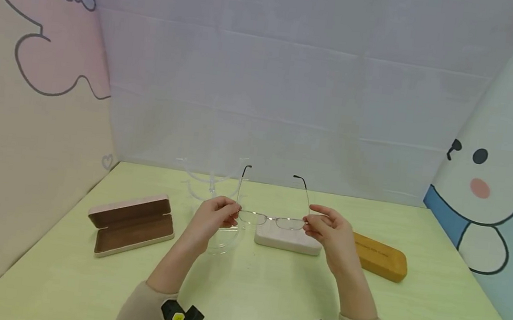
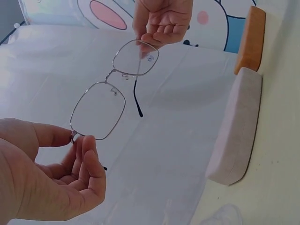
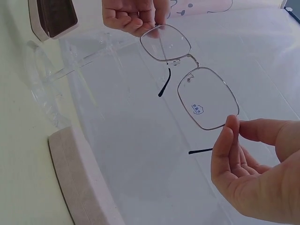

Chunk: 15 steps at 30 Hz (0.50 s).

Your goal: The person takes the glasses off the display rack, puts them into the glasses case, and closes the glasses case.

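A pair of thin metal-framed eyeglasses (image 1: 271,218) is held up over the table, temples unfolded and pointing away, with dark tips. My left hand (image 1: 214,217) pinches the frame at its left hinge between thumb and fingers. At the opposite hinge, my right hand (image 1: 330,233) pinches it the same way. A small blue mark shows on one lens (image 3: 206,98) in the right wrist view. Behind and below the glasses lies a closed pale pink glasses case (image 1: 288,239), partly covered by the lenses in the head view.
An open case (image 1: 135,225) with brown lining stands at the left. Left of centre rises a clear plastic display stand (image 1: 223,241), partly behind my left hand. A closed mustard-yellow case (image 1: 380,257) lies right, beyond my right wrist. A pale sheet (image 1: 283,89) hangs behind the table.
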Tool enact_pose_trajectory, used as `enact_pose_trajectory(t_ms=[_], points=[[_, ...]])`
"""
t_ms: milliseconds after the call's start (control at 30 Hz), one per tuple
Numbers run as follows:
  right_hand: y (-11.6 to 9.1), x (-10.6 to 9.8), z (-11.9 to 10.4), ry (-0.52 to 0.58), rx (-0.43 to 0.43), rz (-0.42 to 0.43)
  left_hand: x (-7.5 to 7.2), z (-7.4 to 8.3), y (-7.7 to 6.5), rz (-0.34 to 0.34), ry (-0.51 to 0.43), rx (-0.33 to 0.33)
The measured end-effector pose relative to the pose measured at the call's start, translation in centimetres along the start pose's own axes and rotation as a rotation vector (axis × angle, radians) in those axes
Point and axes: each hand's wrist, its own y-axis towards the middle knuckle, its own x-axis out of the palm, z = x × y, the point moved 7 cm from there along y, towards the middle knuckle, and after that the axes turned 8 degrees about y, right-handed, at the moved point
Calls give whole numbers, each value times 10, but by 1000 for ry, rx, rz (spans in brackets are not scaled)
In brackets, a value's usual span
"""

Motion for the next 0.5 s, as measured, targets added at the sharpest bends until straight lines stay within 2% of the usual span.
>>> enact_pose_trajectory(t_ms=[233, 500], points=[[-1, 1, -1, 11, -14, 20, -2, 3, 2, 86, -38, -13], [-1, -1, 2, 17, -23, 45, -1, -3, 2, 86, -38, -2]])
